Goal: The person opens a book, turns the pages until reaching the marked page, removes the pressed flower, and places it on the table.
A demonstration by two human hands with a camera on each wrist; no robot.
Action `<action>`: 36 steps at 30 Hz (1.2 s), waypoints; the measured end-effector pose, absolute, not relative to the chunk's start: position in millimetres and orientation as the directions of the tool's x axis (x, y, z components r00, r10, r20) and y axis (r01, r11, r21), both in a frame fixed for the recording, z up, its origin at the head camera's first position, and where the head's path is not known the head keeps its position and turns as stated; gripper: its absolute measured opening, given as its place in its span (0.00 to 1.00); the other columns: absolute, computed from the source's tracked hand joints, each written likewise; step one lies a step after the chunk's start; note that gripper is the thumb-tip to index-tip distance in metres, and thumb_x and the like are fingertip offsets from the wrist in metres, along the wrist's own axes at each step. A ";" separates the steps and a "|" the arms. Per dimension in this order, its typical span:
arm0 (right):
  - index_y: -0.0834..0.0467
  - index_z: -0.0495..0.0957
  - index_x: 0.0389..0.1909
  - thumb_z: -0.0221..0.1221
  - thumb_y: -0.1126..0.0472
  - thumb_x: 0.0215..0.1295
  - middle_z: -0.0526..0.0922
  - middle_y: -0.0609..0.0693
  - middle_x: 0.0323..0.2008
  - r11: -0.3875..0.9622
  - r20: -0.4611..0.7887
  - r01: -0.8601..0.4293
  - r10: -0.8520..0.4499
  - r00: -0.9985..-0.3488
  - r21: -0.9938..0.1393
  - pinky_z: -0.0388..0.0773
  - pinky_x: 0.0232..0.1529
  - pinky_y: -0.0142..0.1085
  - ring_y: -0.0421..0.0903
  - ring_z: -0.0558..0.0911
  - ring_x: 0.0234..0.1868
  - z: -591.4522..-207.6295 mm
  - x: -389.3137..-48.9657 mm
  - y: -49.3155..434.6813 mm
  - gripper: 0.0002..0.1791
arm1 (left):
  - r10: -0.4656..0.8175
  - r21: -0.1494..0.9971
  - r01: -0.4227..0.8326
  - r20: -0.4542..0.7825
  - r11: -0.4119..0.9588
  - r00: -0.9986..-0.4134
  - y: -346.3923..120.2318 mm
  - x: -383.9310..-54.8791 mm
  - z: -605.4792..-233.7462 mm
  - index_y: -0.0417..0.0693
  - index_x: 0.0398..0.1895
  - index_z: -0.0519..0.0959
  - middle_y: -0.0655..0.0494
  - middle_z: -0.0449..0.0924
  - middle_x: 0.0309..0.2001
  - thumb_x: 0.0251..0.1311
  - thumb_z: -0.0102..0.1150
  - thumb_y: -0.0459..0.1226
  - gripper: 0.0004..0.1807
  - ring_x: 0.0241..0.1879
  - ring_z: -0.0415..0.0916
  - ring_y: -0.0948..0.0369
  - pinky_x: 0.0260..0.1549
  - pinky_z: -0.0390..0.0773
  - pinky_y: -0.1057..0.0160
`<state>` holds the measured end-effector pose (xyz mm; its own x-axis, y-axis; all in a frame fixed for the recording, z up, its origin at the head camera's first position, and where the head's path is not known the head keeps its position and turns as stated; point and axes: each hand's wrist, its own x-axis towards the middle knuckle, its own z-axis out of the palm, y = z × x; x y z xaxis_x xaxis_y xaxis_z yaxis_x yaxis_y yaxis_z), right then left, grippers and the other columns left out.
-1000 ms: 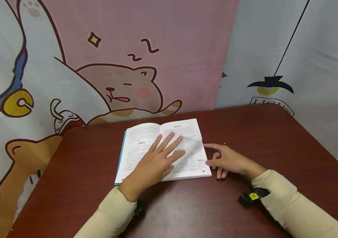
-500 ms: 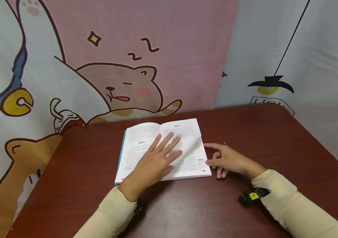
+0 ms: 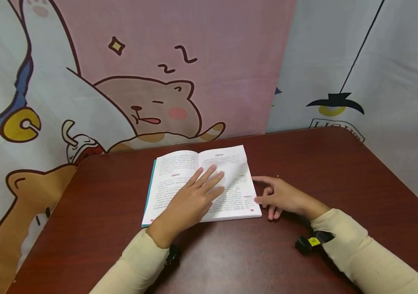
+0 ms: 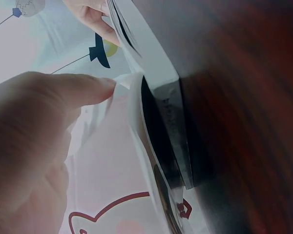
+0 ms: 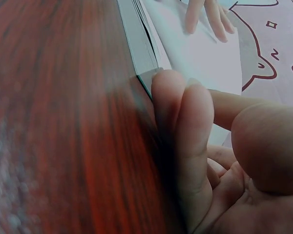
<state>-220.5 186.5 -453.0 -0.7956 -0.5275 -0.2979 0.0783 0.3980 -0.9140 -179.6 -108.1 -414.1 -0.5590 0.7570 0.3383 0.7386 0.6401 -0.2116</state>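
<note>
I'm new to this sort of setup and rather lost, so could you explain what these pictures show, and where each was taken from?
There's no machine working here, just a person's left hand and right hand, both bare. The wide picture comes from a camera worn on the head, looking forward and down. The two close-ups come from wrist cameras, one per arm. An open book lies on a brown table. The left hand is spread over it; the right is at its right edge, though firm contact is hard to judge. Neither seems to grip it.
</note>
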 end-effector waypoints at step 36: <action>0.48 0.52 0.69 0.63 0.54 0.55 0.77 0.60 0.25 0.423 -0.302 0.063 -0.527 -0.794 -0.904 0.78 0.18 0.50 0.55 0.81 0.16 -454.2 -220.4 186.0 0.42 | 0.693 -0.186 0.669 0.235 0.720 -0.681 -112.2 -175.7 -419.5 0.55 0.56 0.75 0.54 0.59 0.69 0.56 0.54 0.37 0.21 0.71 0.50 0.53 0.66 0.56 0.50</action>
